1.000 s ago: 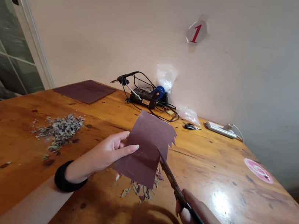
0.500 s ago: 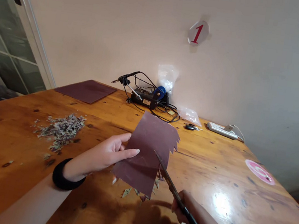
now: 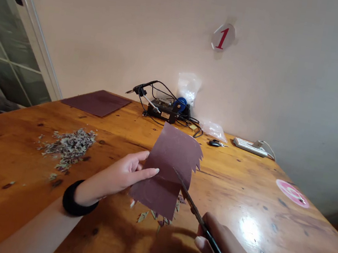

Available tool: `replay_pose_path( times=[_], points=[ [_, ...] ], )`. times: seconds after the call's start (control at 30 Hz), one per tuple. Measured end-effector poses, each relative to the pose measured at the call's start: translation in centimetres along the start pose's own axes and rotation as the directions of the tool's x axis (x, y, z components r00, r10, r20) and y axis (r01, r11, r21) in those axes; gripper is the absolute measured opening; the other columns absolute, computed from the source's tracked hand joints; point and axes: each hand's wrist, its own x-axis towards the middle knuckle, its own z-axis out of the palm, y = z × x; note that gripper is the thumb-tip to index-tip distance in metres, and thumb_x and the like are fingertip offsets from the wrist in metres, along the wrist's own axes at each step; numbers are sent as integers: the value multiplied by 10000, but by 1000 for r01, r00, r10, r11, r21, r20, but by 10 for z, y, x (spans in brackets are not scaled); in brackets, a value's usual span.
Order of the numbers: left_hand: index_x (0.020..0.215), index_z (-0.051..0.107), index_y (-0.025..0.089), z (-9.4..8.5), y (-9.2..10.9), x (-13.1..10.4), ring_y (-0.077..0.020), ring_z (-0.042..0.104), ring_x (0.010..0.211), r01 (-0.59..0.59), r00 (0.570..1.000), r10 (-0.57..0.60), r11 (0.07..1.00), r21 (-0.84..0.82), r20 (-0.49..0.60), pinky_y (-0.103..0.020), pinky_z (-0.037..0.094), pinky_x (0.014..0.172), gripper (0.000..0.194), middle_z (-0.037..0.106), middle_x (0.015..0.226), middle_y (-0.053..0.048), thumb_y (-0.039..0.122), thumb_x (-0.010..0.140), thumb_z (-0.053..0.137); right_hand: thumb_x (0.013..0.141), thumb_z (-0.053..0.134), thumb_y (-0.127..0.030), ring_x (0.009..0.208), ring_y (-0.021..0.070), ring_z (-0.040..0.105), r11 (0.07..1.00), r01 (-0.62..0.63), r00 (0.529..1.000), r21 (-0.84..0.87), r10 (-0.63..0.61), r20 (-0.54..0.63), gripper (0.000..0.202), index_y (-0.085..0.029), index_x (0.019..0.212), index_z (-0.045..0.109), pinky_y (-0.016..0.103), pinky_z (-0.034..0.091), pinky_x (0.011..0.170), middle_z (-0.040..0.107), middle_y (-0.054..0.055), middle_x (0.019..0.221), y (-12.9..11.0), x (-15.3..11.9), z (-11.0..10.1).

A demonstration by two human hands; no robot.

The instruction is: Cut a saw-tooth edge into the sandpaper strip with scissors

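Dim corners, soft shadow, glare on tabletop (image 3: pixel 250 230)

Scissors (image 3: pixel 192 206) further across maroon sheet (image 3: pixel 159 186) than 1 s ago.

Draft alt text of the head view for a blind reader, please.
The left hand holds a maroon sheet, partly jagged on the right, while the right hand holds scissors across its edge. Scraps lie on the wooden table.
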Motion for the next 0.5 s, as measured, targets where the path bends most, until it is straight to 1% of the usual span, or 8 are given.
replay_pose_path(
  times=[0.1,0.17,0.27,0.33,0.4,0.43,0.5],
  points=[
    [1212,629,183,1,-2,0,-159,679,654,28,1000,-28,999,-40,-13,-249,512,557,475,774,909,-61,460,833,706,927,380,-751,733,226,563,999,34,999,23,-34,-11,522,-243,883,488,340,467,665,607,50,817,-2,1,-1],
    [1202,628,177,0,-3,0,-179,694,672,21,999,-23,999,-46,-36,-265,529,576,495,767,875,-55,485,824,714,876,314,-840,739,236,560,998,35,999,55,-36,15,628,-235,885,484,370,490,691,599,69,832,-6,-1,-4],
    [1213,613,181,-3,0,-2,-181,685,643,-22,991,17,999,-35,-131,-280,538,580,505,757,841,-40,501,835,708,793,333,-917,794,273,598,993,7,997,121,-16,73,712,-237,910,506,408,525,737,617,85,867,-16,-6,-12],
    [1232,602,188,-5,4,-4,-185,689,658,-65,976,54,997,-47,-212,-290,546,602,491,760,857,-38,487,854,696,800,392,-897,851,295,632,989,-7,996,149,-6,86,694,-237,952,547,430,538,800,646,91,911,-20,-9,-19],
    [1249,596,190,-5,8,-6,-199,701,696,-90,967,68,993,-81,-245,-301,551,631,491,767,880,-45,472,860,696,834,451,-845,898,301,652,984,7,994,176,-25,102,649,-233,999,587,447,538,859,667,97,958,-19,-11,-24],
    [1257,594,189,-5,9,-6,-206,707,717,-89,970,63,991,-102,-235,-306,552,643,501,770,893,-52,468,855,704,855,466,-817,911,298,656,980,26,993,196,-49,112,622,-230,1013,600,450,538,873,673,98,972,-17,-11,-26],
    [1263,592,184,-3,9,-6,-213,711,744,-69,984,44,988,-136,-174,-310,550,658,518,774,910,-61,460,844,720,897,468,-769,921,285,654,970,75,989,233,-102,108,577,-229,1038,615,448,539,875,679,98,987,-12,-10,-27]
  ],
)
